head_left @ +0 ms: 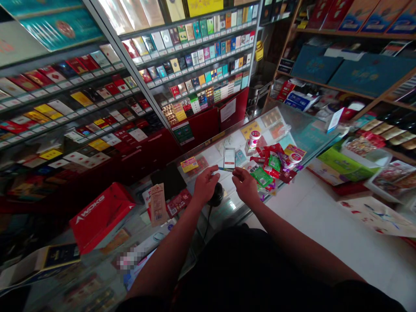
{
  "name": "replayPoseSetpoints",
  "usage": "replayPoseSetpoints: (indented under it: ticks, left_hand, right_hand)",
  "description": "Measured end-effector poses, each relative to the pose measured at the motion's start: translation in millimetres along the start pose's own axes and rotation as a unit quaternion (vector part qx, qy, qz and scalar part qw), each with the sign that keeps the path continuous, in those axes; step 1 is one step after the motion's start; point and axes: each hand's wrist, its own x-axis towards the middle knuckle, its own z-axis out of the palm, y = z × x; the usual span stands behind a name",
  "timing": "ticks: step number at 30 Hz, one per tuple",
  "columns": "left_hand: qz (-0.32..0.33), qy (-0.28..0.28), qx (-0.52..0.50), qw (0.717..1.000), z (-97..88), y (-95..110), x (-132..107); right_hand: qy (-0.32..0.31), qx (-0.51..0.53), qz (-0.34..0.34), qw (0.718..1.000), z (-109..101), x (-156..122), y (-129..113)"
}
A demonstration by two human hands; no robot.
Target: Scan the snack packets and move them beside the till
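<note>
The left hand (206, 186) is pinching one end of a thin flat item (226, 169) between thumb and fingers; the item is showing only as a narrow, dark, bluish-green strip, too small to identify further. It is spanning the gap between the two hands above the glass counter (238, 200), lying almost level. At its other end, the right hand (246, 185) is grasping it with curled fingers.

Around them, from the left, a red box (102, 216) with white lettering is sitting tilted on the counter. A brown packet (158, 206) is lying near a black mat (167, 178), and a yellow-and-red packet (189, 164) is resting farther along. A black corded device (216, 197) is standing just beside the left hand, which is partly covering it. Directly beyond the item, a white screen (229, 157) is facing the person, its lower edge meeting the strip in view. Past it, a pink-and-white tub (254, 138) is standing upright, and a heap of snack packets (273, 164) is crowding the space near the right hand.
</note>
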Motion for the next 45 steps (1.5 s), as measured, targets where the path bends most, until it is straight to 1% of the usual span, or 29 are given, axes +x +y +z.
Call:
replayPoseSetpoints:
  ticks: [2,5,7,9,12,16,20,25,30,34,38,41,45]
  left_hand:
    - [0.021,-0.028,0.015,0.999,10.1,3.0,-1.4]
    - [0.033,-0.058,0.019,0.998,29.7,9.1,-3.0]
    - [0.032,-0.074,0.022,0.997,45.5,12.6,-3.4]
    - [0.018,-0.087,0.029,0.996,62.6,13.8,-3.1]
    - [-0.007,-0.109,0.031,0.994,89.6,9.7,-1.8]
    - [-0.023,-0.143,0.006,0.989,126.7,-1.1,2.8]
    - [-0.036,-0.154,-0.024,0.987,163.4,-4.4,12.4]
    - [-0.044,-0.168,-0.052,0.983,206.6,-3.6,32.2]
    - [-0.047,-0.174,-0.065,0.981,240.3,-16.2,54.6]
    - [-0.066,-0.191,-0.11,0.973,256.1,-25.2,66.7]
    - [-0.077,-0.188,-0.133,0.97,260.9,-27.1,69.0]
    - [-0.082,-0.187,-0.126,0.971,256.0,-22.7,63.8]
    - [-0.109,-0.173,-0.105,0.973,237.9,-11.3,47.6]
  right_hand:
    - [0.007,0.01,0.003,1.0,-9.9,0.9,2.7]
    - [0.024,0.016,0.018,0.999,-29.0,2.0,8.0]
    - [0.037,0.019,0.029,0.999,-43.7,3.1,12.9]
    - [0.05,0.022,0.038,0.998,-59.0,4.8,19.7]
    - [0.068,0.02,0.051,0.996,-81.0,8.9,32.3]
    - [0.088,0.013,0.058,0.994,-107.9,18.6,47.4]
    - [0.108,-0.018,0.063,0.992,-133.4,35.6,56.4]
    - [0.123,-0.051,0.082,0.988,-161.5,63.2,69.6]
    - [0.111,-0.058,0.111,0.986,-179.7,87.4,87.2]
    - [0.092,-0.045,0.122,0.987,-186.9,100.5,100.9]
    - [0.08,-0.037,0.137,0.987,-189.0,105.2,112.1]
    - [0.065,-0.028,0.129,0.989,-188.2,103.3,117.1]
    - [0.06,-0.019,0.119,0.991,-187.0,98.3,117.3]
